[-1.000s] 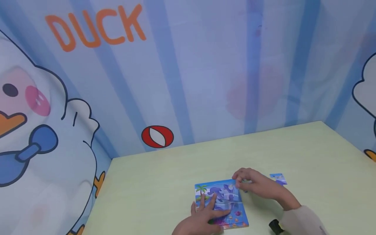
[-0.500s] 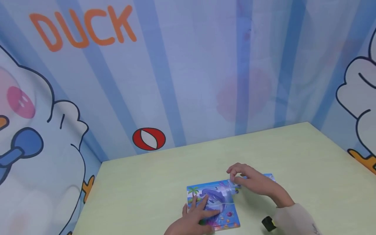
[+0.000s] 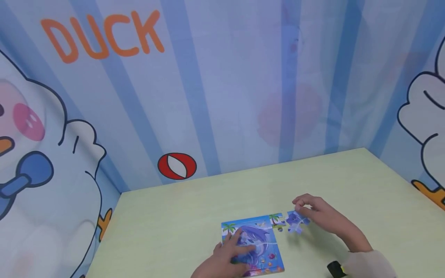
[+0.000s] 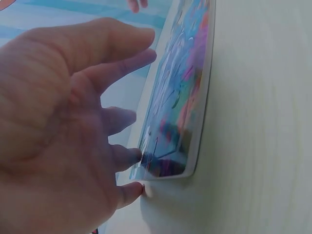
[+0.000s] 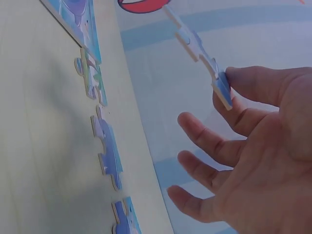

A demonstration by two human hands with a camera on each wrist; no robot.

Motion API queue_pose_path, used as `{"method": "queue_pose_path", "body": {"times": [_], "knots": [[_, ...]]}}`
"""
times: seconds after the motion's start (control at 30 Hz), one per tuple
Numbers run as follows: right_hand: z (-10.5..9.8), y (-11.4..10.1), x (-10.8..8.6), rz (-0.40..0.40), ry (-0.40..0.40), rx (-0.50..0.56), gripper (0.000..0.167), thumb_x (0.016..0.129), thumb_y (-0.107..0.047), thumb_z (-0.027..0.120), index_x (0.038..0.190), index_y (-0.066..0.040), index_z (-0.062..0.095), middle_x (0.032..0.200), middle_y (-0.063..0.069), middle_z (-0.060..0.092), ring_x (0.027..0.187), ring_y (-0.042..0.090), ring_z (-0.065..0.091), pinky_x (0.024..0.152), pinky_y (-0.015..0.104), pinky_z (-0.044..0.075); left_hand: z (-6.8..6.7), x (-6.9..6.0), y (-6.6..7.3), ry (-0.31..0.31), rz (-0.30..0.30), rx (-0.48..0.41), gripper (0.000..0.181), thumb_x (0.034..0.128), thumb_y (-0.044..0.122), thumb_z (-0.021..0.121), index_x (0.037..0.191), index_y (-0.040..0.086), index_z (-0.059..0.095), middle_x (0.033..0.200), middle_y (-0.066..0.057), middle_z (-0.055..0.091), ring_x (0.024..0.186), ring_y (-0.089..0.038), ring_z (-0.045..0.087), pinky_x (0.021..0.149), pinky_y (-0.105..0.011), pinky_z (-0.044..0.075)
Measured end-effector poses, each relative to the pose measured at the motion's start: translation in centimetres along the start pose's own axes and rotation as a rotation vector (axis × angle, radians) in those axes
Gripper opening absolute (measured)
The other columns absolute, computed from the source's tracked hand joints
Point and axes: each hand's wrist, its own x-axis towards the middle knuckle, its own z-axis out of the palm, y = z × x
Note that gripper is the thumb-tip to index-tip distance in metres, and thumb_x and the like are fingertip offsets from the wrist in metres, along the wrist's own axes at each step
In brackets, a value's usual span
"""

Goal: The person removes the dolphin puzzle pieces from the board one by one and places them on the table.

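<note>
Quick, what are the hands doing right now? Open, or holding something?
Left hand: open, spread over the dolphin puzzle.
Right hand: closed, holding a jigsaw piece in a pinch.

Beneath the left hand, the puzzle board is showing a smooth, glossy printed face that is catching pale streaks of light, while its whitish rim is looking smooth and duller. Between the fingertips of the right hand, a puzzle piece is displaying a printed face and a pale cut edge resembling card or thin wood. Near that hand, loose puzzle pieces are revealing similar edges. Around both hands, the bench is presenting a matt, faintly wood-grained top. Beyond them, the printed wall covering is appearing cloth-like, softly creased. Behind the right hand, a sleeve is looking like matt cloth.
</note>
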Motion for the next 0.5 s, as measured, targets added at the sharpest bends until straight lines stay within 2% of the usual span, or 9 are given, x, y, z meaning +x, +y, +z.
{"method": "queue_pose_path", "body": {"times": [0.1,0.17,0.23,0.4,0.43,0.5], "knots": [[-0.3,0.4,-0.3,0.028,0.025,-0.002,0.017,0.105,-0.013,0.054,0.097,-0.003,0.065,0.124,0.025,0.061,0.120,0.046,0.053,0.093,0.059,0.046,-0.2,-0.2,-0.6,0.038,0.048,-0.036,0.047,0.0913,0.024,0.071,0.137,0.032,0.065,0.168,-0.012,0.017,0.150,-0.052,0.001,0.105,-0.081,0.014],[-0.6,0.7,-0.6,0.047,0.040,-0.014,0.017,0.104,-0.011,0.054,0.098,-0.001,0.067,0.123,0.025,0.062,0.119,0.046,0.053,0.093,0.058,0.046,-0.3,0.1,-1.4,0.055,0.088,-0.040,0.050,0.0895,0.022,0.072,0.139,0.027,0.064,0.167,-0.017,0.015,0.149,-0.053,-0.002,0.103,-0.082,0.015],[-0.8,1.0,-0.9,0.066,0.055,-0.024,0.017,0.103,-0.009,0.054,0.099,0.001,0.067,0.121,0.025,0.062,0.118,0.046,0.054,0.094,0.058,0.045,-0.3,0.7,-2.7,0.061,0.103,-0.028,0.052,0.0896,0.024,0.073,0.141,0.026,0.063,0.167,-0.019,0.013,0.148,-0.054,-0.005,0.105,-0.081,0.013],[-1.6,2.0,-1.6,0.129,0.081,-0.057,0.020,0.103,-0.007,0.054,0.104,0.008,0.068,0.116,0.025,0.064,0.117,0.049,0.054,0.096,0.061,0.043,0.2,3.0,-6.4,0.072,0.098,-0.010,0.058,0.0891,0.031,0.076,0.144,0.034,0.058,0.167,-0.021,0.009,0.147,-0.055,-0.008,0.108,-0.077,0.007],[-1.8,2.3,-1.8,0.147,0.083,-0.064,0.021,0.102,-0.007,0.054,0.104,0.009,0.068,0.115,0.024,0.065,0.117,0.049,0.054,0.095,0.061,0.042,0.3,3.4,-7.0,0.079,0.102,-0.007,0.058,0.0881,0.031,0.077,0.143,0.035,0.059,0.167,-0.022,0.009,0.147,-0.056,-0.008,0.108,-0.078,0.006],[-2.2,2.9,-2.1,0.189,0.080,-0.073,0.023,0.103,-0.007,0.053,0.105,0.011,0.067,0.112,0.022,0.065,0.115,0.047,0.055,0.095,0.060,0.043,0.4,3.5,-7.3,0.072,0.093,-0.018,0.059,0.0874,0.031,0.078,0.143,0.036,0.059,0.166,-0.023,0.010,0.147,-0.057,-0.008,0.108,-0.078,0.005]]}}
